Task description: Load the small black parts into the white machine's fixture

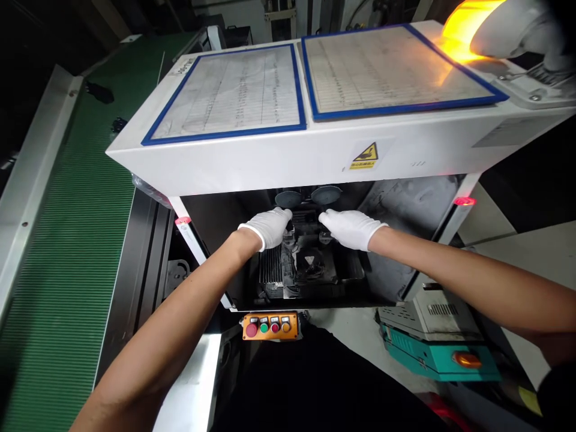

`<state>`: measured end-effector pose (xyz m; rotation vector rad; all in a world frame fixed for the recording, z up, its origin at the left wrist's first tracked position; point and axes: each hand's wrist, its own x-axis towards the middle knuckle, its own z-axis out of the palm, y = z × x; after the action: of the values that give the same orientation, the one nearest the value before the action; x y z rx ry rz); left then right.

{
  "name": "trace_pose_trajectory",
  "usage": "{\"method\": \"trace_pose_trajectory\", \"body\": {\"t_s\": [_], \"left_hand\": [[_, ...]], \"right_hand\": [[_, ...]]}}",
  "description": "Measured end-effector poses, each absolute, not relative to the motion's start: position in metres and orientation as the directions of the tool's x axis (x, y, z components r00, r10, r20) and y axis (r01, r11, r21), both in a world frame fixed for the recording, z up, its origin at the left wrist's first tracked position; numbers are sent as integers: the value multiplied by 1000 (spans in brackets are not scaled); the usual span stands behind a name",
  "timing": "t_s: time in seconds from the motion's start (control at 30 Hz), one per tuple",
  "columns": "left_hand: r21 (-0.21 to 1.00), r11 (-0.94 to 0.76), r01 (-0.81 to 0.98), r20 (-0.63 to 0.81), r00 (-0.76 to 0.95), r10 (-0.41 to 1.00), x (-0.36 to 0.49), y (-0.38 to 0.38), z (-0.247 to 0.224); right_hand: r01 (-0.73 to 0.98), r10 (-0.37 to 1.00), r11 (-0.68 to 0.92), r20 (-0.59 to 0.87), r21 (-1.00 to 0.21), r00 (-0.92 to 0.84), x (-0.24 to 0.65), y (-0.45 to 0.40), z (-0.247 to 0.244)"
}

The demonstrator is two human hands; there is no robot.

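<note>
Both my hands wear white gloves and reach into the dark opening of a white machine cabinet [252, 162]. My left hand [271, 228] is closed, fingertips bunched just below a round grey disc [288, 198]. Across from it, my right hand [348, 228] is closed too, its fingertips near a second grey disc [326, 194]. Whatever the fingers grip is too small and dark to make out. Between and below the hands sits a black, dust-covered fixture [315, 264] with ribbed parts at its left.
Red-lit posts flank the opening. An orange button box [270, 327] hangs at its front edge. To the left runs a green conveyor belt [76, 240]. Two blue-framed sheets [234, 90] and a glowing orange lamp [468, 30] are on top. A teal-and-grey unit [441, 342] stands lower right.
</note>
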<state>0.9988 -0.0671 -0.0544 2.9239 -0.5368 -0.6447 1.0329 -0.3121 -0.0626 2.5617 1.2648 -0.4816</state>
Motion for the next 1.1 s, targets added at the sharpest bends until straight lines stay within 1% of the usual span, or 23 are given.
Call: {"method": "trace_pose_trajectory", "body": {"t_s": [0.07, 0.2, 0.27, 0.37, 0.5, 0.7, 0.83, 1.1], "left_hand": [[187, -939, -288, -384, 859, -340, 1000, -56, -54], [236, -940, -246, -363, 875, -320, 998, -36, -58], [256, -934, -251, -346, 878, -330, 995, -34, -60], [266, -919, -290, -332, 868, -370, 991, -43, -60], [231, -917, -325, -358, 848, -391, 990, -58, -58], [164, -925, -342, -395, 836, -379, 992, -69, -54], [109, -925, -364, -432, 821, -374, 997, -79, -51], [40, -913, -405, -475, 797, -374, 1002, -93, -48]], "right_hand": [[802, 728, -593, -377, 71, 572, 1035, -315, -71], [766, 729, -642, -295, 16, 617, 1036, -321, -88], [744, 717, -668, -259, 10, 647, 1033, -321, -91], [705, 682, -709, -250, 1, 687, 1026, -319, -90], [667, 653, -745, -241, -33, 718, 1022, -318, -88], [636, 654, -755, -228, -159, 721, 1029, -327, -95], [622, 637, -770, -242, -144, 732, 1029, -329, -91], [613, 634, -772, -278, -170, 721, 1029, -329, -84]]}}
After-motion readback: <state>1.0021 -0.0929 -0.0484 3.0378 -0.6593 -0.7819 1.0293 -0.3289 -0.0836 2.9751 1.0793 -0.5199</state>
